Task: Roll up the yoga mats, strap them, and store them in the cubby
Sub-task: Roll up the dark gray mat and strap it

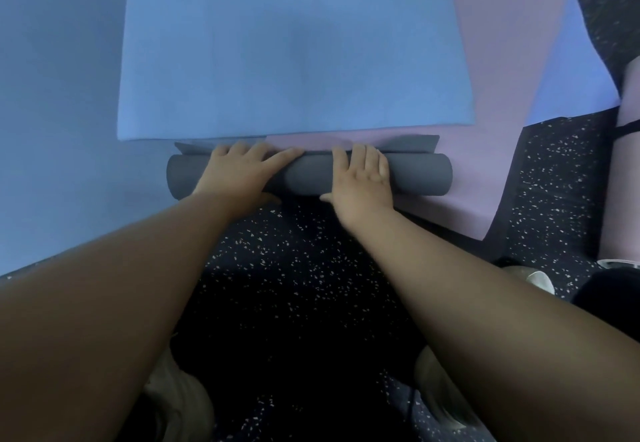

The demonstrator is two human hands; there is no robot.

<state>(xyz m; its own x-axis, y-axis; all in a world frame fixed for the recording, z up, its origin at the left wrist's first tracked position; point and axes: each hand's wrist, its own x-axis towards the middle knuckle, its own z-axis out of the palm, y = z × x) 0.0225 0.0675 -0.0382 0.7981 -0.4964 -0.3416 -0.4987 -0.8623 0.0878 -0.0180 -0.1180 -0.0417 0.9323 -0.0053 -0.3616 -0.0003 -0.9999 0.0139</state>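
Grey yoga mat nearly all rolled, lying crosswise on the floor; short flat tail of it shows at the far side. Left hand and right hand lie palm-down on top of the roll, set apart, fingers straight and pointing away, pressing, not wrapped round it. Both forearms extended forward and down. Roll rests partly on a pink mat; a light blue mat lies flat just beyond; another blue mat at left.
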